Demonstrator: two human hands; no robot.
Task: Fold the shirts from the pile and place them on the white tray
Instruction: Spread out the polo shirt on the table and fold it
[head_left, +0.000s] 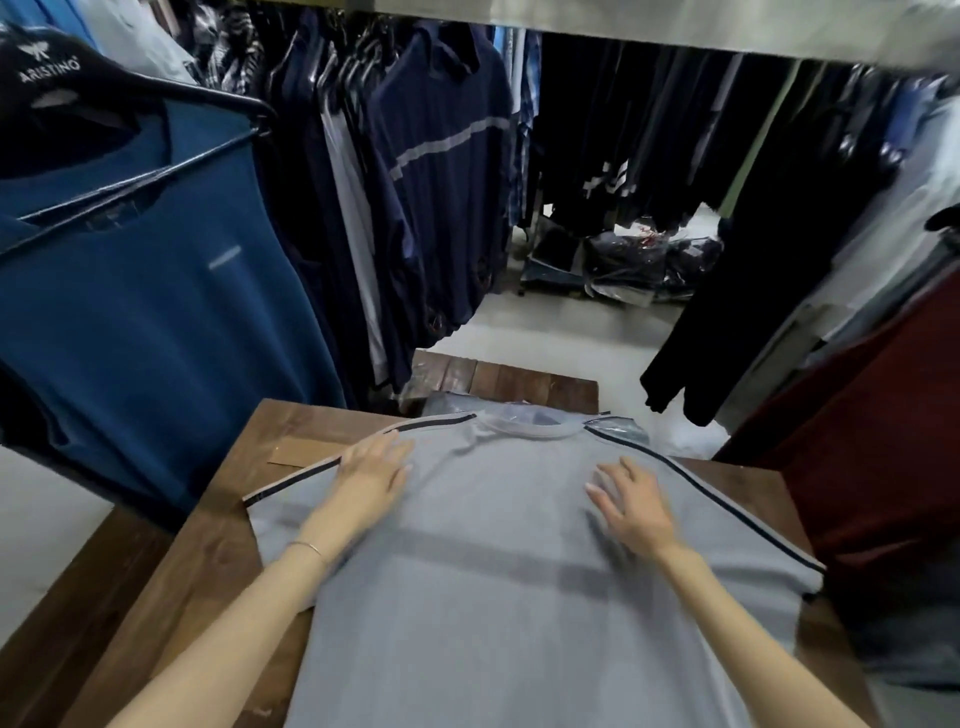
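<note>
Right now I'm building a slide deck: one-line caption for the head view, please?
Left hand and right hand rest flat on a grey shirt spread on a wooden table.

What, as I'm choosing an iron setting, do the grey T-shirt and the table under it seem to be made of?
The grey T-shirt looks like a soft, matte knit, perhaps cotton or a blend: it lies limp and flat without stiff creases. The table looks like dark-stained wood with a low sheen: plank seams and grain show.
</note>
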